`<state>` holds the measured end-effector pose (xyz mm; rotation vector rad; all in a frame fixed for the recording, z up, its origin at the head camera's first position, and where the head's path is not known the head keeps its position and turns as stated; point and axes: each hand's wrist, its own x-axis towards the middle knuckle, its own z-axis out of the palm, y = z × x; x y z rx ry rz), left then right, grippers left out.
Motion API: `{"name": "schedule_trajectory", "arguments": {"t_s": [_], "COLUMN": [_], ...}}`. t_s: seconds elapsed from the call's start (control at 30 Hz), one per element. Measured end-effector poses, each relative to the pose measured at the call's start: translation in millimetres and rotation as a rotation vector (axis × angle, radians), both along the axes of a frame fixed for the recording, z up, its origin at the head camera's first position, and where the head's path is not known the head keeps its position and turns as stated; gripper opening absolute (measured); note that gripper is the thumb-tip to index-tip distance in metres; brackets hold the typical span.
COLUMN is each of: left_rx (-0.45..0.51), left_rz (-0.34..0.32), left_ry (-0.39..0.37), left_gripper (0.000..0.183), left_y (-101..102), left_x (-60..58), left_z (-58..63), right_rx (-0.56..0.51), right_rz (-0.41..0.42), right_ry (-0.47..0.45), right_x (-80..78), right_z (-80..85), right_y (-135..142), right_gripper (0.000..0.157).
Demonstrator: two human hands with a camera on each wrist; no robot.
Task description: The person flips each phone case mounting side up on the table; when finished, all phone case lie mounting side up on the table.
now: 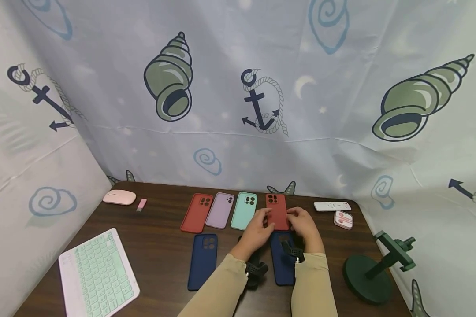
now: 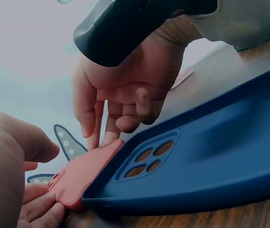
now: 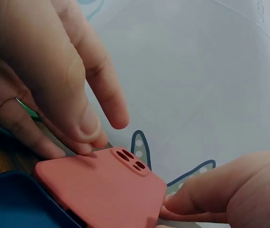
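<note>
A red phone case (image 1: pixel 277 215) lies back side up near the table's far edge, its camera cutouts at the far end. My left hand (image 1: pixel 257 231) is at its left edge; in the right wrist view the fingertips (image 3: pixel 54 153) touch that edge while the thumb stays above. On the opposite side is my right hand (image 1: pixel 304 224), thumb and fingertips against the right edge, fingers mostly extended. Just nearer than the red case lies a blue phone case (image 2: pixel 220 142), its hollow inside facing up in the left wrist view. My right wrist partly covers it in the head view.
Left of my hands lie another red case (image 1: pixel 196 213), a purple case (image 1: pixel 220 211), a mint case (image 1: pixel 243 210) and a second blue case (image 1: pixel 202 262). A keyboard (image 1: pixel 99 273), pink mouse (image 1: pixel 119 197), white remote (image 1: pixel 332 206), small earphone box (image 1: pixel 343 219) and green stand (image 1: pixel 366 279) surround them.
</note>
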<state>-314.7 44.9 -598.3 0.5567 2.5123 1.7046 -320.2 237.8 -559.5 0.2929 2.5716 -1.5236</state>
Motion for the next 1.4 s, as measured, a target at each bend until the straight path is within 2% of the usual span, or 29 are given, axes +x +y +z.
{"name": "schedule_trajectory", "arguments": {"t_s": [0.27, 0.43, 0.63, 0.9, 1.1, 1.4], "left_rx": [0.002, -0.038, -0.057, -0.05, 0.001, 0.045], "left_rz": [-0.003, -0.011, -0.018, -0.016, 0.001, 0.01], "left_ry": [0.005, 0.047, 0.11, 0.104, 0.086, 0.055], "left_gripper": [0.048, 0.045, 0.044, 0.047, 0.043, 0.041], "left_y": [-1.1, -1.4, -1.2, -1.2, -0.7, -0.7], "left_x": [0.0, -0.7, -1.4, 3.0, 3.1, 1.0], "left_z": [2.1, -0.6, 0.6, 6.3, 5.3, 4.2], "right_rx": [-0.021, -0.1, -0.206, -0.254, -0.267, -0.334], "right_rz": [-0.019, -0.048, -0.046, -0.042, -0.014, 0.102], "right_ry": [0.049, 0.077, 0.114, 0.16, 0.176, 0.223], "right_x": [-0.6, -0.8, -2.0, -2.2, -2.4, -3.5], "right_z": [-0.2, 0.3, 3.4, 1.8, 2.2, 6.2], "right_y": [0.1, 0.5, -0.6, -3.2, -4.6, -9.0], "right_gripper": [0.035, 0.036, 0.033, 0.021, 0.022, 0.033]}}
